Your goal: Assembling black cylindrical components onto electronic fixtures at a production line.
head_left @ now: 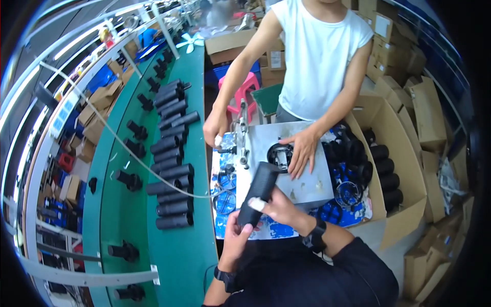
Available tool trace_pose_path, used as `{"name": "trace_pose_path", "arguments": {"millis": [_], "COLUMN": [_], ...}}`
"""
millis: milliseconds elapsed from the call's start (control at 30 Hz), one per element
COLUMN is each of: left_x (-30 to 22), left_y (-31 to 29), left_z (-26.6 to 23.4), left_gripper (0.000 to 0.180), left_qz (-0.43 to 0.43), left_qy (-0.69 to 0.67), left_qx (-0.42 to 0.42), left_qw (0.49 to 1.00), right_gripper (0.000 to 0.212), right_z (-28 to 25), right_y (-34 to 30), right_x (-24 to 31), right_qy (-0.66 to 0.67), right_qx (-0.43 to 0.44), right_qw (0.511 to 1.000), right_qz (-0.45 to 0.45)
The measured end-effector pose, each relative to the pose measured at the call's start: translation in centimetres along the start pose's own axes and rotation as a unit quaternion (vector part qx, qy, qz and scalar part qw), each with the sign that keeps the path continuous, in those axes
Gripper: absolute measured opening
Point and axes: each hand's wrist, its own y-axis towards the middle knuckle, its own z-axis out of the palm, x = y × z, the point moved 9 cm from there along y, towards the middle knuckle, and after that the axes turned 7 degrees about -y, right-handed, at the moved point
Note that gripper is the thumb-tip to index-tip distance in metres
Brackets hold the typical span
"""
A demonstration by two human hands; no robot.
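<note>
A black ribbed cylinder (262, 183), tilted with its upper end leaning right, is held between my two hands. My left hand (237, 239) is closed round its lower end. My right hand (283, 207) grips it from the right side, and something white is wrapped on a digit there. Just beyond the cylinder lies a grey metal block (312, 179) with a round black part (279, 155) set in its top. A co-worker's hand (303, 150) rests flat beside that part. The co-worker's other hand (216, 127) is near a metal lever fixture (243, 135).
On the green bench (202, 266) to the left lie several black cylinders (174, 204) in a row. Smaller black flanged parts (129, 180) stand farther left. Black rings (350, 153) are heaped right of the block. An open cardboard box (409, 199) holds more black cylinders. A pale cable (133, 159) crosses the bench.
</note>
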Motion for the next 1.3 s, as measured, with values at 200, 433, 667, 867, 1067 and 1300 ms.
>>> {"name": "trace_pose_path", "arguments": {"millis": [200,433,667,867,1067,1300], "left_x": [-2.0,-0.2,1.5,6.3,9.9,12.3], "left_y": [-0.3,-1.1,-3.0,-2.9,-1.9,-2.4], "left_z": [2.7,0.4,-4.6,-8.1,-10.0,-10.5], "left_gripper": [0.055,0.049,0.037,0.031,0.029,0.025], "left_qz": [0.024,-0.027,-0.042,-0.061,-0.049,-0.062], "left_qy": [-0.025,0.046,0.092,0.106,0.072,0.095], "left_qx": [0.056,0.026,-0.056,-0.087,-0.104,-0.1], "left_qw": [0.998,0.998,0.993,0.989,0.991,0.988], "right_gripper": [0.069,0.065,0.066,0.078,0.074,0.053], "right_z": [-3.0,-6.9,-16.3,-16.4,-15.6,-17.3], "right_y": [8.5,8.5,-0.6,-7.7,-7.7,-3.9], "right_x": [18.5,19.3,7.9,0.6,0.3,3.0], "right_qy": [-0.018,0.021,0.014,0.065,-0.004,-0.026], "right_qx": [0.011,-0.091,-0.145,-0.09,-0.089,-0.184], "right_qw": [0.988,0.948,0.985,0.994,0.996,0.982], "right_qz": [-0.151,-0.306,-0.091,0.009,0.005,-0.027]}}
